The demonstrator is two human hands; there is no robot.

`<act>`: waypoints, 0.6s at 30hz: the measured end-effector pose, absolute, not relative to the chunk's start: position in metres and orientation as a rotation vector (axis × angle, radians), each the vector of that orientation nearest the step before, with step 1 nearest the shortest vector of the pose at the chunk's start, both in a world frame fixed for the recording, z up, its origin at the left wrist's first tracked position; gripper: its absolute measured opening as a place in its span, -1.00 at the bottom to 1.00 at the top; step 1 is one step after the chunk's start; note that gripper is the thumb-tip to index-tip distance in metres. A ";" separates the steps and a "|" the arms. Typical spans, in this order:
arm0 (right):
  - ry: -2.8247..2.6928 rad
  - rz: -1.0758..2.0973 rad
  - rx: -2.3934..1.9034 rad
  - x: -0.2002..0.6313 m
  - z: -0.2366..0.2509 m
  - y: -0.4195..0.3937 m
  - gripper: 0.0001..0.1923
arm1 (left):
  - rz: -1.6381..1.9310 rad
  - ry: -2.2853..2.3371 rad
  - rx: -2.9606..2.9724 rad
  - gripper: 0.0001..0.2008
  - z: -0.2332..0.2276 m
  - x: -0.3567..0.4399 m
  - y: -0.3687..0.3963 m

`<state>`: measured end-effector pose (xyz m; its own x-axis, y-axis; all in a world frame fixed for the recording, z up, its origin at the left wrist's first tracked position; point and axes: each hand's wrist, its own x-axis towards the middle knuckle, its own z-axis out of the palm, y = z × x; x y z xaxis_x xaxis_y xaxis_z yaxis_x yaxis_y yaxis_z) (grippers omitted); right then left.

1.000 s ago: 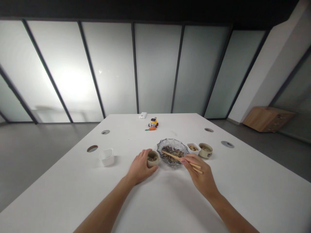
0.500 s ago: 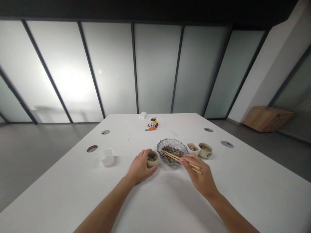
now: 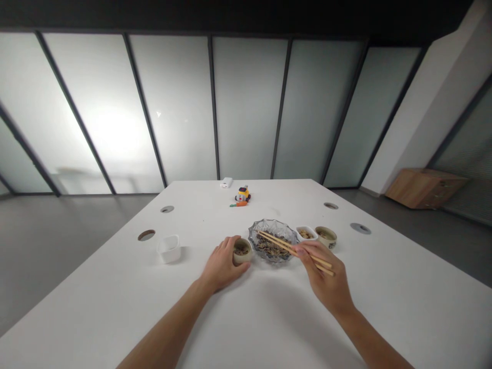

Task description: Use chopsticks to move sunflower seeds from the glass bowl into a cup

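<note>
While the left hand (image 3: 222, 264) curls around a small tan cup (image 3: 242, 251) of dark seeds — fingers wrapped on its near and left side, cup standing on the white table (image 3: 269, 318) — the right hand (image 3: 326, 279) pinches a pair of wooden chopsticks (image 3: 294, 247) between thumb and fingers. Chopstick tips sit over the far-left part of the glass bowl (image 3: 273, 240), slightly apart; whether they grip a seed is too small to tell. Glass bowl holds a pile of dark seeds and stands just right of the tan cup, touching or nearly so, about mid-table, a bit toward the right edge. Just right of the bowl — a small white dish (image 3: 306, 233) with pale bits in it, then a second tan cup (image 3: 326, 237) beside that. An open white square container (image 3: 168, 248) stands well apart toward the left edge, near two round cable holes. Close to the far edge: a small yellow toy (image 3: 242, 194), an orange carrot-like piece (image 3: 239, 204) just in front of it, and a white box (image 3: 226, 182).
</note>
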<state>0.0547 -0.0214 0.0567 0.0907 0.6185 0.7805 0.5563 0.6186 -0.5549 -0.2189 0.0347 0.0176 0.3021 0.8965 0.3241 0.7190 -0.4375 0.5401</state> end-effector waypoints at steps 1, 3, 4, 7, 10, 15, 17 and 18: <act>-1.550 0.080 -1.009 0.055 0.059 -0.022 -0.71 | 0.861 1.462 2.283 -0.35 0.017 -0.219 0.035; -1.533 0.120 -0.995 0.055 0.063 -0.024 -0.69 | 0.862 1.455 2.289 -0.35 0.017 -0.219 0.034; -1.529 0.133 -0.987 0.054 0.064 -0.025 -0.69 | 0.861 1.453 2.291 -0.35 0.017 -0.219 0.034; -1.509 0.142 -0.986 0.055 0.066 -0.026 -0.70 | 0.855 1.455 2.291 -0.34 0.016 -0.219 0.034; -1.480 0.126 -0.996 0.055 0.065 -0.025 -0.71 | 0.854 1.454 2.293 -0.35 0.017 -0.218 0.034; -1.512 0.095 -0.988 0.056 0.064 -0.024 -0.73 | 0.867 1.465 2.275 -0.36 0.020 -0.215 0.034; -1.555 0.068 -0.979 0.055 0.063 -0.025 -0.76 | 0.888 1.483 2.247 -0.38 0.020 -0.214 0.034; -1.585 0.047 -0.963 0.054 0.062 -0.026 -0.78 | 0.903 1.504 2.228 -0.39 0.020 -0.214 0.035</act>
<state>0.0537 -0.0263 0.0620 0.0648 0.5922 0.8032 0.5437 0.6540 -0.5261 -0.2142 0.0348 0.0200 0.2522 0.9102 0.3286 0.7183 -0.4037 0.5666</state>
